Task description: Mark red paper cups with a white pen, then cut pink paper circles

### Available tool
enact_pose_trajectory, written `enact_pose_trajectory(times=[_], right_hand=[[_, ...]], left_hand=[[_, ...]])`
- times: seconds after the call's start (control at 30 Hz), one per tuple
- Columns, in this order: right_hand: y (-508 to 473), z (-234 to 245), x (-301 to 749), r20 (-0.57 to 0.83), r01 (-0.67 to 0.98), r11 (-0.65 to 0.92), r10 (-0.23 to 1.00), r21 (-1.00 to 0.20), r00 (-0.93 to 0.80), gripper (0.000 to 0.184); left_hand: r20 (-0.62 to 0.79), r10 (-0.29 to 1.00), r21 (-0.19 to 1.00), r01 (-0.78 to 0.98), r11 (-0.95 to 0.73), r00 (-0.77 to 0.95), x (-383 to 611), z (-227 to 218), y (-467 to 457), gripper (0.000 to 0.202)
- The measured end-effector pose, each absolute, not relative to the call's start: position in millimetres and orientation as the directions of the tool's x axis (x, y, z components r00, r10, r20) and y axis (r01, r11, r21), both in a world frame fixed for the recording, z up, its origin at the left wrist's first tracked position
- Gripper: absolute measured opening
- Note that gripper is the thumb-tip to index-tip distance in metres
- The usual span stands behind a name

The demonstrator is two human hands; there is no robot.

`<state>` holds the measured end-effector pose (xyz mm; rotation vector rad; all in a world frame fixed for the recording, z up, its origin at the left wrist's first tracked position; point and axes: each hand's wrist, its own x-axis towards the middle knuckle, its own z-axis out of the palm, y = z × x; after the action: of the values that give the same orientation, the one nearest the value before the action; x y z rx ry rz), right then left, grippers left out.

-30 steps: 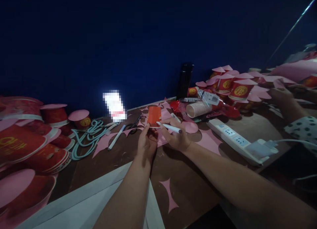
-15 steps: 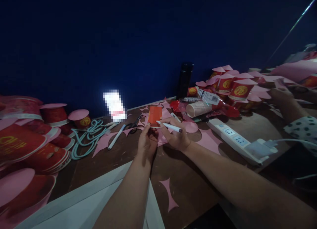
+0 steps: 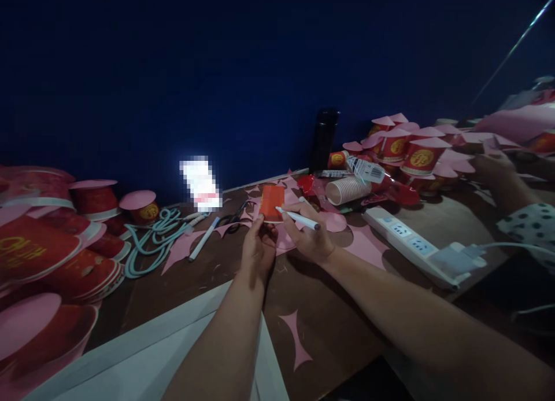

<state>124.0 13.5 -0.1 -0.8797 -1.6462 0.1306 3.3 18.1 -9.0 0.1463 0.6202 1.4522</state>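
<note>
My left hand (image 3: 256,249) is closed on the base of a small red paper cup (image 3: 271,202), standing upside down on a sheet of pink paper (image 3: 367,245). My right hand (image 3: 310,234) grips a white pen (image 3: 299,218), its tip touching the cup's rim at the paper. Both hands rest on the brown table (image 3: 203,271).
Red cups topped with pink discs stand at left (image 3: 93,199) and back right (image 3: 418,155). A white power strip (image 3: 407,242), a stack of paper cups (image 3: 347,190), scissors (image 3: 233,219), teal cord (image 3: 154,233), a black bottle (image 3: 324,138), pink scraps (image 3: 297,340). Another person's hand (image 3: 492,166) at right.
The cup and both hands have shifted slightly; the pen tip has moved a little along the cup's rim. Nothing else has moved.
</note>
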Motion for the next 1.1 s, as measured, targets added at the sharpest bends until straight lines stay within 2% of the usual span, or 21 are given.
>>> enact_pose_trajectory(times=[1.1], right_hand=[[12.6, -2.7, 123.6, 0.801, 0.494, 0.722, 0.593, -0.485, -0.08, 0.013]], left_hand=[[-0.273, 0.962, 0.466, -0.876, 0.129, -0.004, 4.1, -9.6, 17.9, 0.002]])
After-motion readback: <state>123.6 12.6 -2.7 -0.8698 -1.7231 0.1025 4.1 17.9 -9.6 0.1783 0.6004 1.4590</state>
